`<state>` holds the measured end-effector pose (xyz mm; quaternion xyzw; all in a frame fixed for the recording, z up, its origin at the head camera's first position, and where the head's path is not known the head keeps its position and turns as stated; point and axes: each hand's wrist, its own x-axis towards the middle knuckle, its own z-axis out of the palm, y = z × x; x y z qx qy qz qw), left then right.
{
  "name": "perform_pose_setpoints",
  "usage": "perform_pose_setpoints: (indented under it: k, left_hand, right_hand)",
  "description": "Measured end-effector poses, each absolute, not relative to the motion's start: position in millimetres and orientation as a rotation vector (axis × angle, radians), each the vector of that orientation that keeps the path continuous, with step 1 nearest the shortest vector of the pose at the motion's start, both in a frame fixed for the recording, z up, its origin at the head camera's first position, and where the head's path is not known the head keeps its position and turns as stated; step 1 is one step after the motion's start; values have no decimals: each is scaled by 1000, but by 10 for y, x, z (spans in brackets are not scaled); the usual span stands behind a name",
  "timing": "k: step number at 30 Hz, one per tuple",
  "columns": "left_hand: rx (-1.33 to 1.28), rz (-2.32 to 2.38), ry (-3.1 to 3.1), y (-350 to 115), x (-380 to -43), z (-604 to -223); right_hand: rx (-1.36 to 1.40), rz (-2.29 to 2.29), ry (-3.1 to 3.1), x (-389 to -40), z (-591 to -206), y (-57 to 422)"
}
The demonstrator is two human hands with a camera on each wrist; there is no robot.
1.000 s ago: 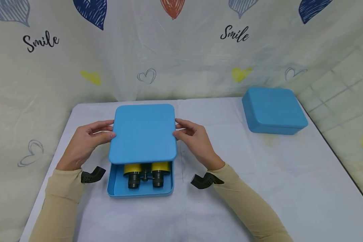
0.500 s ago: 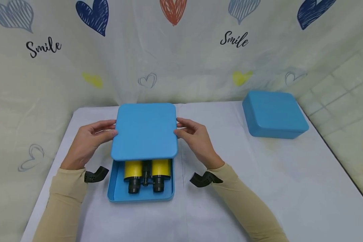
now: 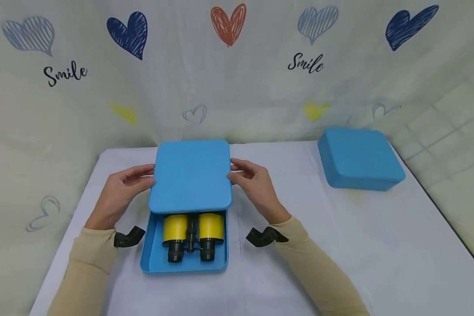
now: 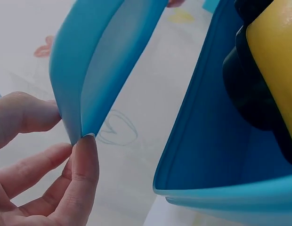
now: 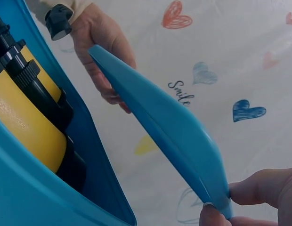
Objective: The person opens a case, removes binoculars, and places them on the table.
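Observation:
Between both hands is a light blue, rounded square lid [image 3: 191,175], raised off its matching box [image 3: 184,267]. My left hand [image 3: 122,193] pinches the lid's left edge, thumb on one side and fingertips on the other, as the left wrist view shows at the lid's corner [image 4: 73,94]. On the opposite edge my right hand [image 3: 256,186] pinches the lid the same way; the right wrist view shows the lid [image 5: 174,127] clear of the box. Inside the box lie yellow and black binoculars [image 3: 211,226], eyepieces toward me; the lid hides their far part in the head view.
A second blue box [image 3: 361,160], closed, stands at the back right of the white-covered table [image 3: 300,263]. Behind the table hangs a pale curtain [image 3: 260,87] printed with hearts and "Smile". Each wrist carries a black mount [image 3: 266,237].
Both hands have drawn the lid away toward the back, so more of the binoculars and box shows. The head view has tilted up slightly.

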<state>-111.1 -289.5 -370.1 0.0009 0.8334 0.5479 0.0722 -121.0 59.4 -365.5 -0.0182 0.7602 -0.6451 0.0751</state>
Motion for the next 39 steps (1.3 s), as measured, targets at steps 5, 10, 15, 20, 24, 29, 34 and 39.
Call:
perform_pose_setpoints:
  k: [5,10,15,20,24,29,34,39]
  left_hand:
    - [15,1705,2483,-2846,-1104,-3759]
    - [12,1724,2479,-2827,-1109,-3796]
    - [28,1716,2483,-2860,-1114,-3822]
    - [57,1712,2482,-2905,-1138,-3846]
    - [58,1681,2498,-2950,-1157,-3873]
    - [56,1649,2490,-3002,-1183,-3971]
    - [81,1694,2430,-3025,-1222,-4076]
    - [104,1725,2417,-3027,-1258,-4129]
  right_hand:
    - [-30,-1932,2276,-1231,-3689,598]
    - [-33,-1973,2253,-1277,-3722,594]
    - [-24,-1969,2256,-1321,-3753,569]
    - [-7,-1953,2269,-1355,-3778,534]
    - [-7,-1936,2265,-1376,-3804,501]
    - [-23,-1914,2251,-1394,-3861,474]
    - [-44,-1898,2261,-1421,-3917,470]
    - [-34,-1904,2253,-1451,-3955,475]
